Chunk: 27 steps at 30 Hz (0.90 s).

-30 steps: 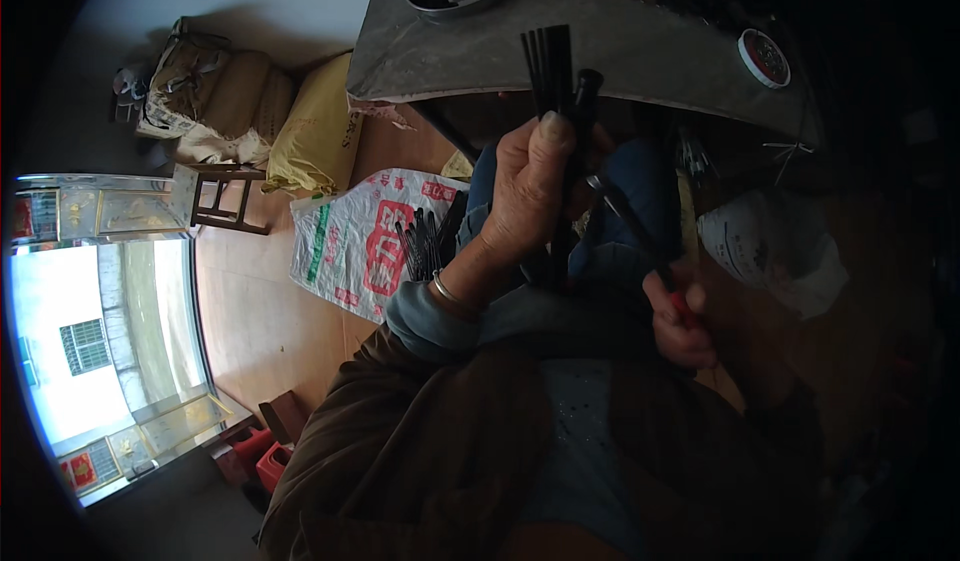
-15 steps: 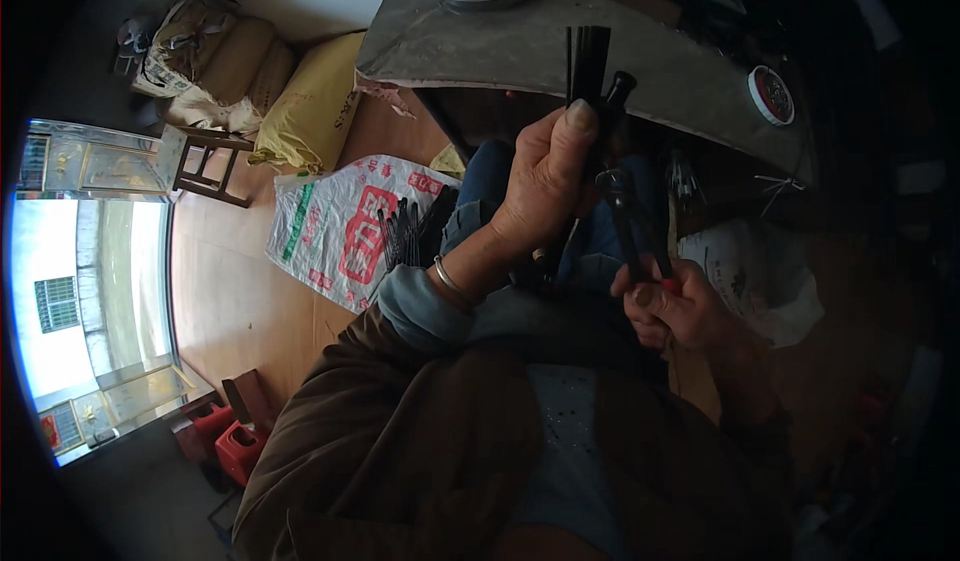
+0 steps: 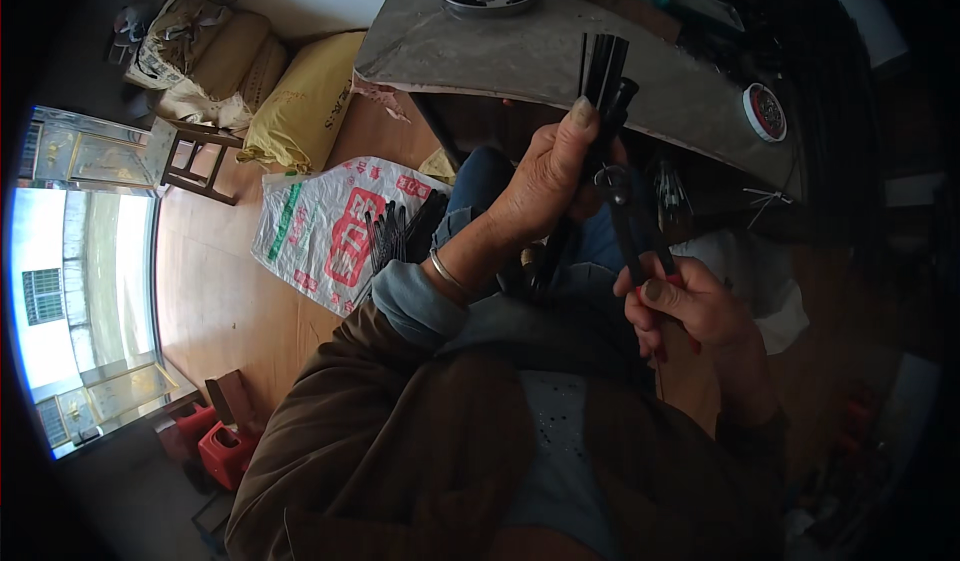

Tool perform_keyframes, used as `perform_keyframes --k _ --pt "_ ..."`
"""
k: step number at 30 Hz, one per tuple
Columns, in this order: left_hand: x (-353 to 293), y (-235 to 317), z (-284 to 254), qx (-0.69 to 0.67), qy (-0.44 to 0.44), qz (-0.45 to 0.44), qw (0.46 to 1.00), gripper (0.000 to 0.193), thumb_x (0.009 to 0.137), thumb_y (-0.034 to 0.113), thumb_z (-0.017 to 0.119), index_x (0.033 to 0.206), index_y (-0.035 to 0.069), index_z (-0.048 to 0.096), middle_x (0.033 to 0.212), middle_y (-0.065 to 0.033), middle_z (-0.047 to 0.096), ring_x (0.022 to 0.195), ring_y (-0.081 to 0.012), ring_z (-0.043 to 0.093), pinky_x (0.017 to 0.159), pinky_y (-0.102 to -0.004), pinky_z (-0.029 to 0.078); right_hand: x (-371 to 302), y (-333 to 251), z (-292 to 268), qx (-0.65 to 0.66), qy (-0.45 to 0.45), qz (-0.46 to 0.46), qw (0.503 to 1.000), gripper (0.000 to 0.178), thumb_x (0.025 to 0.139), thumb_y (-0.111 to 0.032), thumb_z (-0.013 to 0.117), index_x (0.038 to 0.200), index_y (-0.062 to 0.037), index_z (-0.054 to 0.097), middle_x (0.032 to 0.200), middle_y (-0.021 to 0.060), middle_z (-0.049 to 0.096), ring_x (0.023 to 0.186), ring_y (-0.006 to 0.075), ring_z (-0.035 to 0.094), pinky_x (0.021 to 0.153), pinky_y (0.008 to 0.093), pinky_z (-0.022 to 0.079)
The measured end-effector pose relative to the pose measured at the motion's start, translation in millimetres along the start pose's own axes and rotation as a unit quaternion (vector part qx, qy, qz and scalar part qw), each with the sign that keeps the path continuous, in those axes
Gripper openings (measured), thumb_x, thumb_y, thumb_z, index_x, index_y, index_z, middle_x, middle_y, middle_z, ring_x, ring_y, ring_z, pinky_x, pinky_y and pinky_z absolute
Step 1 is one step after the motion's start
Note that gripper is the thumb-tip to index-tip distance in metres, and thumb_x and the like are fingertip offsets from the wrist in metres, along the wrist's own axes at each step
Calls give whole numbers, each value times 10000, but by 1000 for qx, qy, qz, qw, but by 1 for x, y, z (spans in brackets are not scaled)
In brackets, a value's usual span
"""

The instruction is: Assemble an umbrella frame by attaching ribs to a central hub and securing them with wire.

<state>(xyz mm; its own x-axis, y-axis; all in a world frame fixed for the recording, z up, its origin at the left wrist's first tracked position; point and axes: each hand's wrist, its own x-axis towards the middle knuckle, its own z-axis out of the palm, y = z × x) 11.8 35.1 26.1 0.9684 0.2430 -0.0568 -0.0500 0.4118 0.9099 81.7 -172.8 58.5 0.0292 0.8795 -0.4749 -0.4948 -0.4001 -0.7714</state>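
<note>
My left hand (image 3: 545, 176) is closed round a bundle of thin black strips (image 3: 604, 66), held upright above my lap with the thumb pressed on it. Beside the strips, a black rod with a rounded cap (image 3: 626, 91) sticks up from the same grip. Lower and to the right, my right hand (image 3: 700, 306) grips a pair of pincers (image 3: 625, 226) by its red handles. The pincers' head points up, close to the lower part of the bundle and the left fingers. Whether the jaws touch anything is too dark to tell.
A grey table (image 3: 400, 46) ahead carries a round pan (image 3: 490, 6) of black pieces and a round tin (image 3: 765, 111). Left of my knees, several black strips (image 3: 395, 231) lie on a white printed sack (image 3: 300, 221). Further off are a yellow sack (image 3: 310, 101) and a wooden stool (image 3: 200, 166).
The left hand and its bundle have shifted slightly right in the picture. The right hand has turned a little, so more of the red handles shows below its fingers.
</note>
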Motion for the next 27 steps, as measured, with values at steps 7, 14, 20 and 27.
perform_keyframes --k 7,14,20,27 --pt "3 -5 1 -10 16 19 1000 632 910 624 338 789 41 549 542 -5 469 405 -71 397 381 -213 291 4 -2 13 44 13 16 999 323 979 -312 419 1004 -4 512 641 25 497 505 92 492 485 247 439" --pt "3 -2 4 4 60 11 998 619 916 611 340 780 44 546 548 -3 476 396 -72 392 374 -214 280 10 -3 23 88 20 62 994 378 975 -404 387 832 -60 456 562 -15 376 436 70 375 416 236 368" --pt "25 -16 -4 57 138 3 989 568 942 551 346 768 49 547 537 -15 497 407 -104 453 381 -235 339 22 0 15 -95 177 9 980 281 961 -313 464 827 -69 499 560 -24 445 442 66 421 435 229 379" --pt "36 -16 -15 -16 101 -4 995 578 912 617 342 823 64 486 525 -4 378 407 -104 356 394 -248 316 -10 -42 -95 -594 542 -294 517 288 682 33 646 951 -40 575 924 145 612 885 329 606 727 395 485"
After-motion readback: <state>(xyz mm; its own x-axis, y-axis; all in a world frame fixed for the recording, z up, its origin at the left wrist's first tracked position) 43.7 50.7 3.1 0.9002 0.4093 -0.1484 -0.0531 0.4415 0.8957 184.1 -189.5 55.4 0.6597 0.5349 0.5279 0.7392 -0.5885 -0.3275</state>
